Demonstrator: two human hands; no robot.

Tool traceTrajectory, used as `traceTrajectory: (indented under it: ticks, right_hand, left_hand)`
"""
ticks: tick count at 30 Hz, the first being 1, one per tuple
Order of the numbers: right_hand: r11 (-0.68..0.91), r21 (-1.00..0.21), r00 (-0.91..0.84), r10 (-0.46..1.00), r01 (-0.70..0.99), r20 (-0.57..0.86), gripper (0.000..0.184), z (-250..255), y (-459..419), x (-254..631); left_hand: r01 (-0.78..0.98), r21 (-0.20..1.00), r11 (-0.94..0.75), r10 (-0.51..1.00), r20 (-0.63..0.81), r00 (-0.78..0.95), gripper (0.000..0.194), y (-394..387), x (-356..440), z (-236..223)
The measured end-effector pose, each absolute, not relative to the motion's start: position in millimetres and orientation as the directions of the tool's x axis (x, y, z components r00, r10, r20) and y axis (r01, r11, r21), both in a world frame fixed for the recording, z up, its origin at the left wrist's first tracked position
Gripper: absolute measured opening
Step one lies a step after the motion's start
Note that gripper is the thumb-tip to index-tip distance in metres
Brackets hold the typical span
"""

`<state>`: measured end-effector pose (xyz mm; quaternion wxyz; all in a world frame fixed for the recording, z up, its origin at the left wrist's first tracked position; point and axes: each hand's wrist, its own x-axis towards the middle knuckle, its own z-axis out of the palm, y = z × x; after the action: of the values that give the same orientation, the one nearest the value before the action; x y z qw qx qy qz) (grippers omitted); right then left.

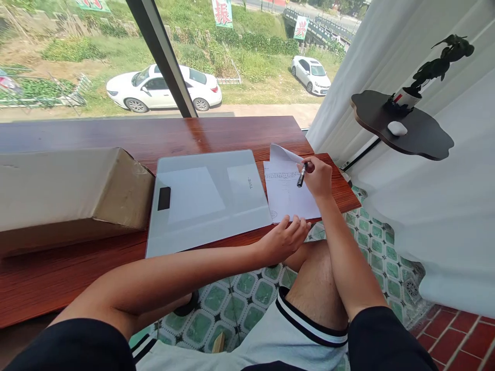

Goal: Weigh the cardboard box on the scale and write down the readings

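Note:
A white printed sheet of paper (288, 193) lies near the right end of a reddish wooden counter (116, 136), its far corner curled up. My right hand (319, 178) is closed on a black pen (301, 176) whose tip rests on the sheet's upper part. My left hand (284, 237) presses its fingertips on the sheet's near edge at the counter's front, holding nothing. A white glass board (204, 198) with a small black block on its left side lies flat just left of the paper.
A long brown cardboard box (69, 190) lies on the counter's left. A dark wall shelf (406, 126) at the right carries a potted plant (433, 69) and a white pebble-like object (397, 128). Beyond the window are parked white cars. Green-patterned floor tiles lie below my knees.

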<state>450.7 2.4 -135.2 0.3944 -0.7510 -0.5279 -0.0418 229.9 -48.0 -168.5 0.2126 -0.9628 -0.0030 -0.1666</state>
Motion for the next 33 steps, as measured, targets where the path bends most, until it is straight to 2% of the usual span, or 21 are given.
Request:
traceTrajectory:
  ticks: [7,13,18,25,28,33]
  right_hand:
    - [-0.24,-0.619,0.527,0.782,0.747,0.333,0.023,-130,14,440]
    - [-0.353,-0.577,0.552,0.807,0.736,0.21,0.03,-132,24,433]
    - [-0.381,-0.56,0.557,0.811,0.735,0.18,0.026,-136,31,429]
    - [-0.407,-0.515,0.551,0.819,0.754,0.159,0.022,-140,39,422]
    - [-0.424,-0.483,0.548,0.823,0.766,0.147,0.026,-136,41,416]
    - [-0.469,-0.42,0.562,0.818,0.777,0.126,0.023,-130,41,407]
  left_hand:
    - [0.048,-0.387,-0.921,-0.069,0.282,0.957,0.046,-48,231,-166]
    - [0.07,-0.45,-0.891,-0.091,0.326,0.941,0.045,-48,230,-166]
    - [0.014,-0.448,-0.894,-0.109,0.249,0.962,0.047,-46,229,-162]
    - [-0.031,-0.334,-0.942,-0.098,0.187,0.977,0.05,-42,227,-149]
    - [-0.049,-0.292,-0.955,-0.113,0.205,0.972,0.048,-40,219,-141]
    - [-0.093,-0.307,-0.947,-0.184,0.284,0.941,0.04,-34,194,-122]
